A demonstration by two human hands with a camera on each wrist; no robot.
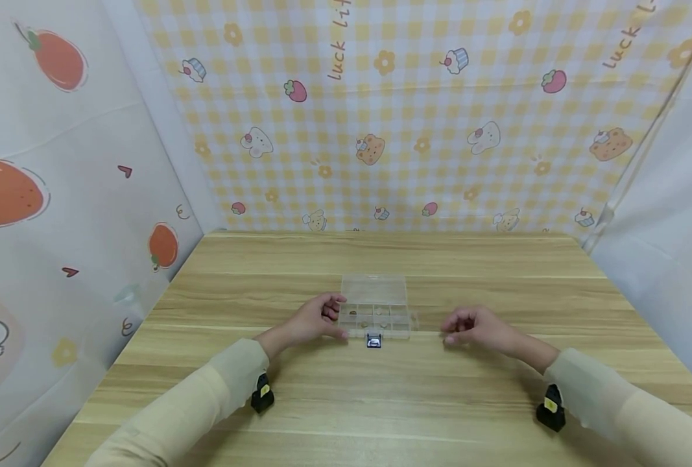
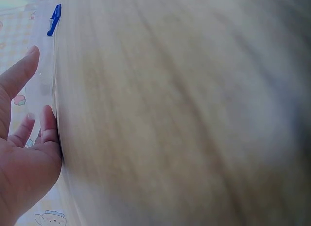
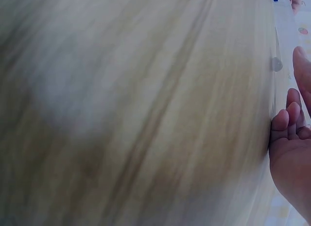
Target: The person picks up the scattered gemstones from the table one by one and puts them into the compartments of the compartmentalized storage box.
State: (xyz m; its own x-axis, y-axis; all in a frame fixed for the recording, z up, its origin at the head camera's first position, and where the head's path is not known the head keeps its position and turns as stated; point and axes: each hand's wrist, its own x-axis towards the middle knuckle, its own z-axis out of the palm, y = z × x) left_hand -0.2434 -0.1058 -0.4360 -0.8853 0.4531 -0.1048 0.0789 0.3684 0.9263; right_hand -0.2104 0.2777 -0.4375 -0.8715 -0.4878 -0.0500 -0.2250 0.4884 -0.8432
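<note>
A clear plastic compartment box lies on the table with its lid raised at the back. Several small round pieces sit in its compartments; their kind is too small to tell. A blue clip-like part is at the box's front edge, also seen as a blue piece in the left wrist view. My left hand is at the box's left side, thumb by the front corner, fingers loosely bent; firm contact cannot be made out. Right of the box, my right hand rests low over the table, loosely curled, holding nothing.
Close to the box's right side is a small transparent piece, seen as a clear roundish thing in the right wrist view. The wooden table reaches back to a checked curtain. Printed cloth hangs at the left.
</note>
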